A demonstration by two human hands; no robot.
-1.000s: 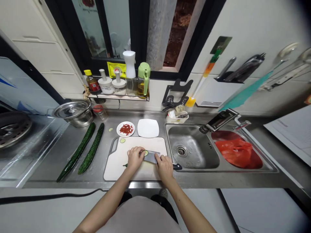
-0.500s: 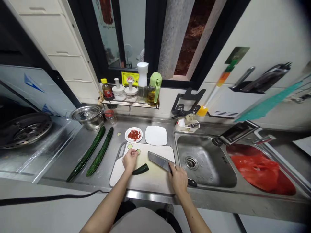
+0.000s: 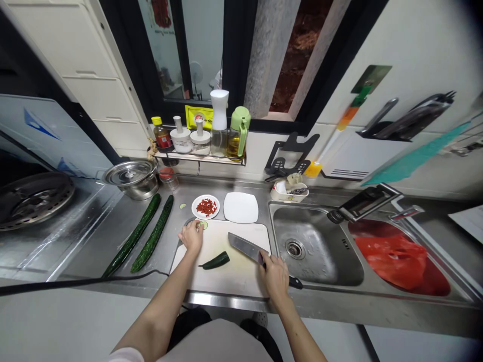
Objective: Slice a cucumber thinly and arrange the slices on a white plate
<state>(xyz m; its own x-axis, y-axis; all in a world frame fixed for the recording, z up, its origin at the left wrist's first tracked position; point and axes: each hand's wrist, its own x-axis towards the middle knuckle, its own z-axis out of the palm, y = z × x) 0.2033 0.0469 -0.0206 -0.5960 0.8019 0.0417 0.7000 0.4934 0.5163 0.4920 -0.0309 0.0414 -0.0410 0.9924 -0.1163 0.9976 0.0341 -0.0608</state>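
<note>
A white cutting board (image 3: 234, 274) lies on the steel counter in front of me. My right hand (image 3: 276, 275) grips a kitchen knife (image 3: 246, 247) by its handle, blade flat over the board's right half. A short dark cucumber end piece (image 3: 216, 260) lies in the middle of the board. My left hand (image 3: 191, 235) is at the board's far left corner, fingers curled and pinched at a cucumber slice (image 3: 204, 225). Whether the slice is held I cannot make out.
Two whole cucumbers (image 3: 145, 234) lie left of the board, a lidded steel pot (image 3: 131, 178) behind them. A small plate of red bits (image 3: 206, 206) and an empty white plate (image 3: 241, 207) sit behind the board. The sink (image 3: 313, 249) and a red bag (image 3: 392, 254) are to the right.
My left hand let go of the cucumber piece and moved with a slice to the board's far left corner. The knife lifted off and swung right.
</note>
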